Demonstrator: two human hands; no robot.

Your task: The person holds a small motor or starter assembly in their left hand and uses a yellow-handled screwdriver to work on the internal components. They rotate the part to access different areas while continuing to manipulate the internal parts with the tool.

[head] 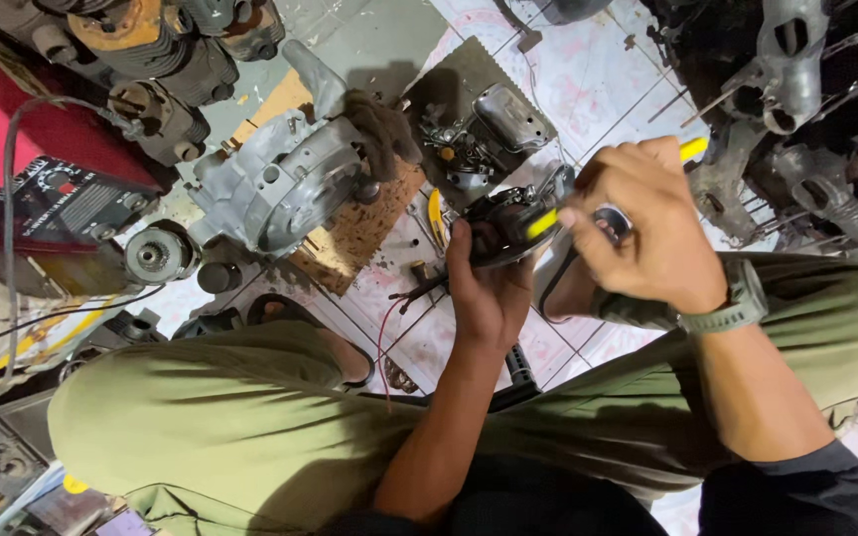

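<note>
The left hand (pixel 489 288) grips a dark round engine part (pixel 508 226) from below, steadying it above the tiled floor (pixel 588 79) between the knees. The right hand (pixel 647 238) is closed on a yellow-handled screwdriver (pixel 692 149), tip bearing on the part. A grey engine casing (pixel 280 184) lies far left on cardboard.

A person seen from above, from their own head. Both legs are covered by loose olive-green trousers (pixel 250 427), the cloth creased at the knees. The forearms are bare. On the right wrist sits a chunky wristwatch (pixel 737 303) with a grey-green case and a matching ribbed strap. A dark, near-black sleeve edge (pixel 806 471) shows at the right elbow, and dark cloth of the same top shows at the bottom between the arms. The left hand (pixel 489 288) and right hand (pixel 647 233) wear no gloves and no rings
</note>
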